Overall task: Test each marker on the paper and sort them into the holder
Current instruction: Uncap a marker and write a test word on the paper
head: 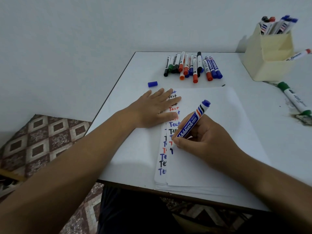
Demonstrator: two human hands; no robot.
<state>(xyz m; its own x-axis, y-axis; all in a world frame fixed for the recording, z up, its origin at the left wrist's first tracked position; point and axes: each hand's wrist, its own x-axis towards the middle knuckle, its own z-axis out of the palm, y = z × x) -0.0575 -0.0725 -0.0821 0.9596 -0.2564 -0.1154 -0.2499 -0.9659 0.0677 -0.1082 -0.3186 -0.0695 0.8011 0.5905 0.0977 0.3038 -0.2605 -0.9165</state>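
On the white table (128,78), the right hand (205,142) grips a blue-capped whiteboard marker (191,122), tip on the white paper stack (219,149); the left hand (152,109) lies flat, steadying it. Keep strokes short and legible. Far right, the cream paper holder (270,53) carries several upright markers.

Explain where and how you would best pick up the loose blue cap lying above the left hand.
Pinch the blue cap across its short round body, coming straight down from above. It lies on its side on the table, alone, with bare space on both long sides for a finger and thumb.
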